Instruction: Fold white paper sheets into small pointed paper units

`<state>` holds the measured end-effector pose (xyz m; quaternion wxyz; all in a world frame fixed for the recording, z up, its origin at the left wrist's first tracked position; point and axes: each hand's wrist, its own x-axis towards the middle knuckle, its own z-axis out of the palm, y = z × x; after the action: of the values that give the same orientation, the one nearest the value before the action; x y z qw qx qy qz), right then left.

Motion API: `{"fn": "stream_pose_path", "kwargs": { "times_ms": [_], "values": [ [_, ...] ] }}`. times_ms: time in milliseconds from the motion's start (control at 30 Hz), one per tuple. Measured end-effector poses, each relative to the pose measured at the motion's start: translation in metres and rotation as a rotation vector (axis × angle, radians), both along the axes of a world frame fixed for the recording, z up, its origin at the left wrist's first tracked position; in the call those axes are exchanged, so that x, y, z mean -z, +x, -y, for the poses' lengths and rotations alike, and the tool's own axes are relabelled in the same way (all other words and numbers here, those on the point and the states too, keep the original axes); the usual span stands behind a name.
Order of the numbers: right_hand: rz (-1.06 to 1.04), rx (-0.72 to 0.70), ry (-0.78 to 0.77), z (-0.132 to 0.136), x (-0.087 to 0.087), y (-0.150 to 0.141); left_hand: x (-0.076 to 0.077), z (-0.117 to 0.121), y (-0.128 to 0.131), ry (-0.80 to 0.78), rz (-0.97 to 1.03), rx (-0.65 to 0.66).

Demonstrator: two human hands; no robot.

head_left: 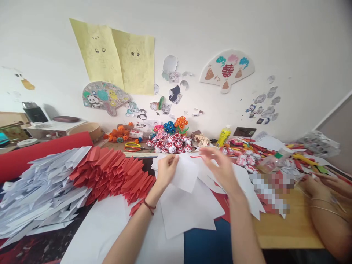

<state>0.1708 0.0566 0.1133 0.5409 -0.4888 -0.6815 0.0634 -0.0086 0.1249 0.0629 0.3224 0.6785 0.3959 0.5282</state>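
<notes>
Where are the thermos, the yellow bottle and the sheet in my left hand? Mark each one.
Thermos (36, 114): head view, on its dark body.
Yellow bottle (223, 137): head view, mid-side.
Sheet (187, 171): head view, on its bare middle.

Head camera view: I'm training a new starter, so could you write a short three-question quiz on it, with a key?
1. Multiple choice: which wrist wears the dark red cord bracelet?
A) The left
B) The right

2. True or false: the folded red paper strips lie to the right of the heap of folded white paper pieces.

3. Fill in the blank: the left hand holds a flat paper sheet, whose colour is ____.

Key: 1. A; 2. True; 3. white
</notes>
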Motion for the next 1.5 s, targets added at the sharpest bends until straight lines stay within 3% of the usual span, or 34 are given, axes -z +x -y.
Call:
{"fn": "stream_pose_path", "kwargs": {
  "times_ms": [133,267,400,700,1033,1267,1333,1500],
  "values": [
    [0.046,-0.081,-0.203,-0.039,0.03,-0.012,0.001,-0.004,-0.003,0.012,-0.036,-0.018],
    [-0.25,-0.2,-0.308,-0.058,0.057,-0.013,0.003,-0.007,-0.004,0.014,-0.029,-0.055],
    [-0.448,-0.172,-0.303,-0.056,0.068,-0.009,0.007,-0.007,-0.001,0.028,-0.026,-0.026],
    [-0.679,-0.099,-0.278,-0.057,0.074,-0.004,0.008,-0.008,-0.005,0.068,-0.004,-0.089],
    [-0.683,-0.05,-0.255,-0.057,0.075,-0.004,0.009,-0.008,-0.005,0.09,0.0,-0.099],
    [-0.701,-0.01,-0.228,-0.058,0.075,-0.003,0.012,-0.012,-0.004,0.022,0.023,-0.098],
    [-0.739,-0.037,-0.236,-0.056,0.073,-0.003,0.013,-0.013,-0.004,-0.025,0.055,-0.092],
    [-0.846,-0.294,-0.387,-0.047,0.065,-0.005,0.014,-0.014,-0.002,-0.206,0.287,0.027]
  ]
}}
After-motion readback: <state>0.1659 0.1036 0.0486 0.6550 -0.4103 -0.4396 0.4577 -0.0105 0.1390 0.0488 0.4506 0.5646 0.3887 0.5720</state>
